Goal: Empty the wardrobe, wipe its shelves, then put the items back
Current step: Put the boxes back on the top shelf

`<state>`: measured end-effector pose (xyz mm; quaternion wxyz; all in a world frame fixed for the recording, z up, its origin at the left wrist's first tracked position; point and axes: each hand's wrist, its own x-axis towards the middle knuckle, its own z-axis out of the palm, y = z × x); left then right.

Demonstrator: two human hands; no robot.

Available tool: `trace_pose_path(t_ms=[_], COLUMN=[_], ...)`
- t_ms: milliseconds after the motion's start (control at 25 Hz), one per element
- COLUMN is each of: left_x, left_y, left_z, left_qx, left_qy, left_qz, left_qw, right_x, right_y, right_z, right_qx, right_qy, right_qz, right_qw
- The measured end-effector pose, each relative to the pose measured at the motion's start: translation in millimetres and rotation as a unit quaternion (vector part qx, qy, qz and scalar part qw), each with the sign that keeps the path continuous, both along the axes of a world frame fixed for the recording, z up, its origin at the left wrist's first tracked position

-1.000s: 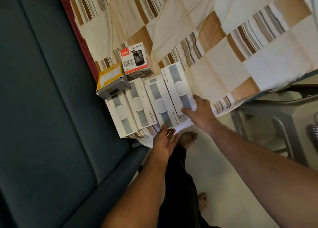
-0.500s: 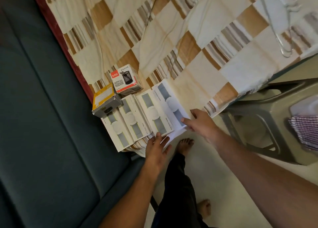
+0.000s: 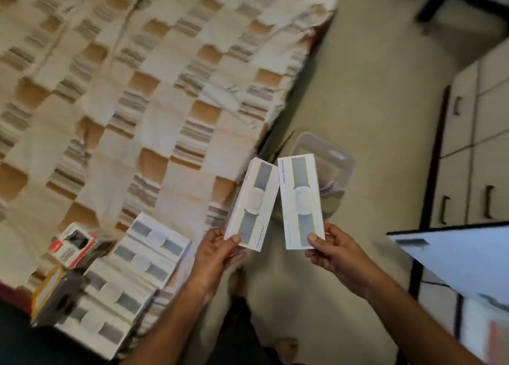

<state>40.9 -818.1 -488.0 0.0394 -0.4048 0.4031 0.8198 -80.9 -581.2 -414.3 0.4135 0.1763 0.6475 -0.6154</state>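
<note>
We hold up two long white boxes, one pinched in each hand.

Our left hand (image 3: 213, 250) grips the left box (image 3: 252, 203) by its lower end, thumb on top; our right hand (image 3: 332, 250) pinches the right box (image 3: 301, 202) the same way. Both boxes are raised beside the checked bedspread (image 3: 132, 94), where more matching boxes (image 3: 132, 276) lie in a row.

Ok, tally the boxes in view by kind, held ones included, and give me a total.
Long white watch-band boxes: 5, one in the left hand at, one in the right hand at, three on the bed
Red-and-white box: 1
Yellow-and-grey box: 1
Total: 7
</note>
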Motion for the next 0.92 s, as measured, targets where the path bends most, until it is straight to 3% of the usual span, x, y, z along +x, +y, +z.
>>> trace_pose_path(t_ms=[160, 320, 520, 800, 920], left_x=[-52.1, -80.8, -87.6, -80.0, -79.9], left_y=[81.8, 181.3, 303.0, 453.1, 509.9], left_z=[49.5, 95.5, 141.4, 196.8, 221.3], left_qx=[-0.003, -0.008, 0.021, 0.033, 0.047], left_qy=[0.072, 0.138, 0.196, 0.243, 0.256], left_qz=[-0.165, -0.309, -0.392, -0.473, -0.521], left_qw=[0.984, 0.941, 0.899, 0.846, 0.813], right_x=[45.0, 103.7, 166.9, 247.0, 272.5], right_y=[112.9, 214.1, 334.3, 488.6, 526.3], right_z=[47.9, 85.8, 130.4, 205.2, 235.6], right_qx=[0.003, 0.007, 0.038, 0.05, 0.092], right_qy=[0.041, 0.094, 0.176, 0.295, 0.314], right_qz=[-0.144, -0.259, -0.375, -0.586, -0.63], right_qw=[0.989, 0.961, 0.909, 0.753, 0.704])
